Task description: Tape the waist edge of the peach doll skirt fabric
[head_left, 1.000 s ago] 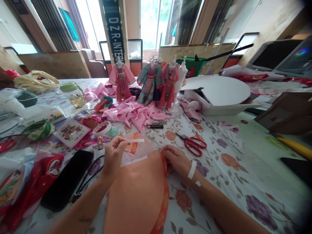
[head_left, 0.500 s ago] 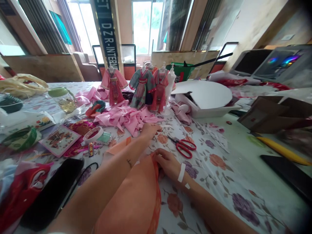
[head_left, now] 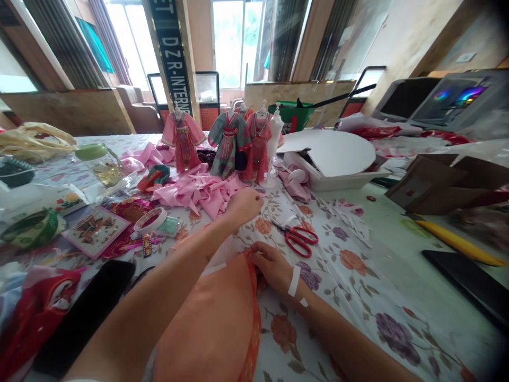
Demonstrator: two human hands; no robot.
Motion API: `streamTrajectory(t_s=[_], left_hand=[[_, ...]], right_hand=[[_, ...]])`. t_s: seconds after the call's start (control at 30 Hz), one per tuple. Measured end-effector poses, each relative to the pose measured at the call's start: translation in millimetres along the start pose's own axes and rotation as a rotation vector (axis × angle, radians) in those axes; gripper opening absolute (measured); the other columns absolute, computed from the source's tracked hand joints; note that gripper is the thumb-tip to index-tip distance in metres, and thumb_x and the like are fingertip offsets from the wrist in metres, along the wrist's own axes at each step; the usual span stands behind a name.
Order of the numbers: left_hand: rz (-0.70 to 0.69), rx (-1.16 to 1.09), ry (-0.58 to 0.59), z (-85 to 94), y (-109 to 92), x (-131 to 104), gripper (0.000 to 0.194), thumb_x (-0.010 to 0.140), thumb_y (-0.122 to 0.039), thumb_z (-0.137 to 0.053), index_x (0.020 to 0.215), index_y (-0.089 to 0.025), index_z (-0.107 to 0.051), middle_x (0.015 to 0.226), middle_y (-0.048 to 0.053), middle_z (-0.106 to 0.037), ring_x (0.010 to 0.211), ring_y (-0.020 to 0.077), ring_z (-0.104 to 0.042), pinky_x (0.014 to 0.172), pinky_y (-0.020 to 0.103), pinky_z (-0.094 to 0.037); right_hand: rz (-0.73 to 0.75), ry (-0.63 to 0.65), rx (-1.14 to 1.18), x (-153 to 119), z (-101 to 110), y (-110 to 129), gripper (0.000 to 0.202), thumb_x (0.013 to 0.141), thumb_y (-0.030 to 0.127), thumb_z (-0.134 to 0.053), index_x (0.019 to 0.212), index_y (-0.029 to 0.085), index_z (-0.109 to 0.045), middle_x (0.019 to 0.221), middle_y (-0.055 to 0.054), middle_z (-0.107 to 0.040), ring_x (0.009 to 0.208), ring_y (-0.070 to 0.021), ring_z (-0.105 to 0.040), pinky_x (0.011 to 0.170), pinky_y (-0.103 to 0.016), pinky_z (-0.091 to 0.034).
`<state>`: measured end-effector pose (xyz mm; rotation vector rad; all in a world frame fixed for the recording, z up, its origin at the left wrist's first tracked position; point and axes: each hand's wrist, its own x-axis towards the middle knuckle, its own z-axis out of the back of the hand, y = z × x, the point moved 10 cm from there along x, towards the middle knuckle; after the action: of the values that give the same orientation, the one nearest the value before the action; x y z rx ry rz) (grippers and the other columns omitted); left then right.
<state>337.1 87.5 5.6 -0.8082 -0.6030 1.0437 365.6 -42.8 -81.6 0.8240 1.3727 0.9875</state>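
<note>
My right hand (head_left: 270, 265) pinches the edge of a large piece of orange cloth (head_left: 207, 323), which spreads toward me under my left forearm. White strips of tape are stuck on my right wrist. Farther out, my left hand (head_left: 245, 205) is closed above the flowered tablecloth, beside the pink cloth scraps (head_left: 207, 191); its fingers face away and hide whatever may be in them. A pale strip (head_left: 214, 267) lies on the orange cloth by my left forearm. Red-handled scissors (head_left: 300, 240) rest just beyond my right hand.
Small dressed doll forms (head_left: 229, 140) stand at the back. A tape roll (head_left: 150, 220), a picture card (head_left: 95, 231) and a black phone-like object (head_left: 85, 313) lie left. A lidded jug (head_left: 104, 167) is behind them. Rightward are a white round board (head_left: 338, 151) and a brown box (head_left: 441, 180).
My left hand has lifted slightly and its fingers have curled in. A pale strip near its fingertips is no longer there. My right hand keeps its pinch on the orange cloth.
</note>
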Motion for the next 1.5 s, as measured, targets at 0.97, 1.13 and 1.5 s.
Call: streamTrajectory(t_s=[0.97,1.13,1.5], left_hand=[[0.069,-0.23,0.236,26.9,66.2,-163.2,0.05,0.071,-0.021,-0.061,0.121,-0.022,-0.056,0.072,-0.003,-0.053,0.065,0.012,-0.05,0.06,0.024,-0.04],[0.106,-0.458,0.29,20.7,65.7,-167.1,0.051,0.072,-0.022,-0.066,0.121,-0.019,-0.053,0.073,-0.001,-0.058,0.07,0.0134,-0.054,0.064,0.026,-0.041],[0.167,-0.742,0.247,23.7,67.2,-166.6,0.048,0.069,-0.019,-0.074,0.114,-0.016,-0.057,0.076,0.001,-0.062,0.072,0.0115,-0.057,0.068,0.024,-0.042]], right_hand=[[0.166,0.216,-0.013,-9.0,-26.0,12.2,0.027,0.066,0.04,-0.068,0.071,0.016,-0.055,0.057,0.004,-0.053,0.049,-0.009,-0.047,0.047,-0.021,-0.035],[0.133,0.292,0.156,-17.8,-34.9,14.4,0.034,0.058,0.032,-0.079,0.083,0.016,-0.062,0.067,0.003,-0.059,0.061,-0.0101,-0.054,0.057,-0.021,-0.041],[-0.002,0.357,0.452,-23.4,-38.5,13.0,0.028,0.059,0.025,-0.082,0.079,0.015,-0.066,0.07,-0.002,-0.067,0.061,-0.0126,-0.062,0.06,-0.023,-0.047]])
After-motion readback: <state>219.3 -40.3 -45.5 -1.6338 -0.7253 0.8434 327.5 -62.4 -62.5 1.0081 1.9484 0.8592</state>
